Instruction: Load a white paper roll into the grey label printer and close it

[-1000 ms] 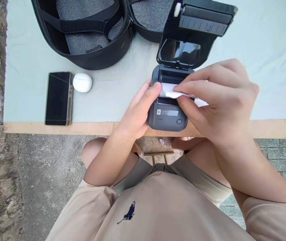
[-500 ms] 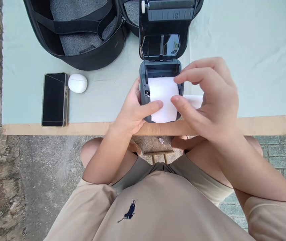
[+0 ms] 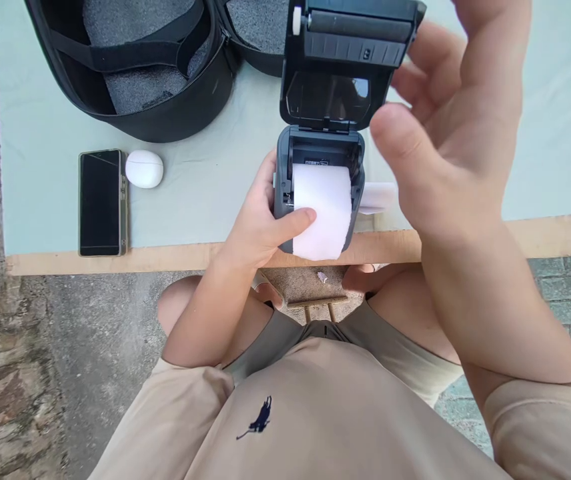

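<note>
A dark grey label printer (image 3: 358, 167) is held over the table's front edge with its black lid (image 3: 335, 93) raised. White paper (image 3: 326, 213) lies in its bay and hangs over the front rim. My left hand (image 3: 265, 220) grips the printer's left side, its thumb pressing on the paper. Beside the lid's right edge is my right hand (image 3: 460, 120), thumb spread from the fingers; some fingertips are hidden behind the lid, so contact with it is unclear.
An open black case (image 3: 180, 110) with grey foam stands at the back left. Nearer are a phone (image 3: 100, 203) and a white earbud case (image 3: 144, 169). A white paper roll (image 3: 379, 197) lies right of the printer. The wooden table edge (image 3: 185, 258) runs along the front.
My right hand has let go of the paper's edge and moved up and right to the lid. The lid has tilted slightly toward me. My left hand still holds the printer.
</note>
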`<state>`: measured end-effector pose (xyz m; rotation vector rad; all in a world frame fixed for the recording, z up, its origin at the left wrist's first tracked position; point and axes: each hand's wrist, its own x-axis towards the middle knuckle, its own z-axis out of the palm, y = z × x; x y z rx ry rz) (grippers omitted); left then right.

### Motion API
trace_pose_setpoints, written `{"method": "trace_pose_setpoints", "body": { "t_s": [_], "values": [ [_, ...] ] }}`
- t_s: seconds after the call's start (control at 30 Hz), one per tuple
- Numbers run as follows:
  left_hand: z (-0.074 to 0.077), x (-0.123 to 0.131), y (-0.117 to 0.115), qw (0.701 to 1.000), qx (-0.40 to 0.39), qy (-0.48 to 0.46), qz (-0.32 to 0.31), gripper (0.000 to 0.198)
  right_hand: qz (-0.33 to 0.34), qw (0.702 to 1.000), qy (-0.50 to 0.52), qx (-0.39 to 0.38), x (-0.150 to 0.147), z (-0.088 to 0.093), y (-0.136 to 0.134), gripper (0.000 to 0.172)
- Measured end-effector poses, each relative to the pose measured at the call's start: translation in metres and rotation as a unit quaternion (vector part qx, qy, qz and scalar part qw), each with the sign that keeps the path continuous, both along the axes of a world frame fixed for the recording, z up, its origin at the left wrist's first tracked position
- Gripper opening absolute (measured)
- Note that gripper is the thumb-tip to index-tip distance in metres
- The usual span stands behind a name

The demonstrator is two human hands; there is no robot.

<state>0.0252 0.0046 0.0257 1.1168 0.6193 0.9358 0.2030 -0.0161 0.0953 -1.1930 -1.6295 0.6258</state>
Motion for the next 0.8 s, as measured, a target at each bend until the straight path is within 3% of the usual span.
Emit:
{"method": "trace_pose_setpoints", "body": {
  "t_s": [0.07, 0.2, 0.3, 0.47, 0.57, 0.7, 0.8],
  "values": [
    [0.002, -0.001, -0.001, 1.0, 0.005, 0.01, -0.015, 0.059, -0.003, 0.999, 0.032, 0.009, -0.002, 0.002, 0.002, 0.041],
    [0.011, -0.001, -0.005, 1.0, -0.002, 0.009, -0.003, 0.049, -0.004, 0.999, -0.03, 0.032, -0.003, -0.002, 0.0, 0.023],
    [0.014, 0.0, -0.007, 1.0, -0.018, 0.006, 0.01, 0.038, 0.039, 0.997, -0.051, 0.035, 0.001, -0.01, -0.002, 0.026],
    [0.012, 0.0, -0.007, 0.999, -0.033, -0.016, 0.005, 0.043, 0.076, 0.995, -0.058, 0.042, 0.006, -0.018, -0.004, 0.02],
    [0.011, 0.001, -0.006, 0.999, -0.033, -0.037, 0.009, 0.045, 0.053, 0.997, -0.048, 0.006, 0.005, -0.016, -0.005, 0.023],
    [0.013, 0.003, -0.005, 0.991, -0.08, -0.104, 0.001, 0.04, 0.076, 0.993, -0.087, -0.025, 0.003, -0.009, -0.007, 0.03],
    [0.018, 0.003, -0.007, 0.992, -0.098, -0.08, 0.01, 0.031, 0.087, 0.989, -0.115, -0.017, 0.003, -0.005, -0.009, 0.031]
  ]
}}
